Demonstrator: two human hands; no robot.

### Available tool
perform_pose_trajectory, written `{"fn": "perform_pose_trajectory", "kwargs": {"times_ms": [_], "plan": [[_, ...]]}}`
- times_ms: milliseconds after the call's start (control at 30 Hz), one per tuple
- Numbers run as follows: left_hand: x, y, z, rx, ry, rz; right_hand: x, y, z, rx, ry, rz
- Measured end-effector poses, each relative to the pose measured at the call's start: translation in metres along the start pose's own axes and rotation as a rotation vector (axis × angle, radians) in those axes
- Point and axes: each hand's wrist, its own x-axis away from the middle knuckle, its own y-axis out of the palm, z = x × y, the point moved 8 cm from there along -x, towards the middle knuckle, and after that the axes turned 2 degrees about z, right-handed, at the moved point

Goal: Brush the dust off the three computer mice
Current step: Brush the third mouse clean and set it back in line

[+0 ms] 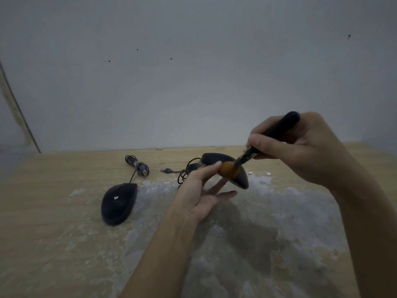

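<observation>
My left hand (199, 191) holds a dark computer mouse (217, 160) up above the table, tilted on its side, thumb on its near edge. My right hand (300, 147) grips a brush with a black handle (279, 127); its brown bristle head (231, 169) presses against the held mouse. A second dark mouse (119, 203) lies on the table to the left, its cable running back to a coiled bundle (137, 165). I see only these two mice.
A wooden table (53, 211) stands against a plain pale wall. A sheet of clear bubble wrap (268, 222) covers its middle and right. The held mouse's cable and USB plug (166, 170) lie behind my left hand. Small white scraps (268, 173) sit near the back.
</observation>
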Motion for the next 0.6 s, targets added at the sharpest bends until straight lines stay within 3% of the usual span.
{"fn": "perform_pose_trajectory", "kwargs": {"times_ms": [100, 167, 233, 300, 367, 467, 600], "plan": [[0.0, 0.0, 0.002, -0.033, 0.017, 0.008, 0.0, 0.005, 0.004, 0.179, 0.014, -0.055], [0.0, -0.002, 0.002, -0.031, 0.017, 0.018, 0.0, -0.007, 0.004, 0.252, -0.002, 0.027], [-0.001, -0.001, 0.003, -0.037, 0.021, 0.01, 0.001, -0.014, -0.004, 0.159, -0.051, 0.091], [-0.001, -0.001, 0.005, -0.041, 0.027, 0.004, 0.0, -0.007, -0.003, 0.044, -0.034, 0.028], [-0.001, -0.002, 0.007, -0.059, 0.039, 0.01, 0.0, 0.0, 0.006, 0.095, 0.001, -0.024], [0.001, -0.002, 0.01, -0.069, 0.051, 0.021, -0.002, -0.011, 0.004, 0.216, -0.055, 0.075], [0.003, 0.002, 0.023, -0.087, 0.117, 0.002, 0.0, -0.013, 0.0, -0.124, -0.061, 0.079]]}}
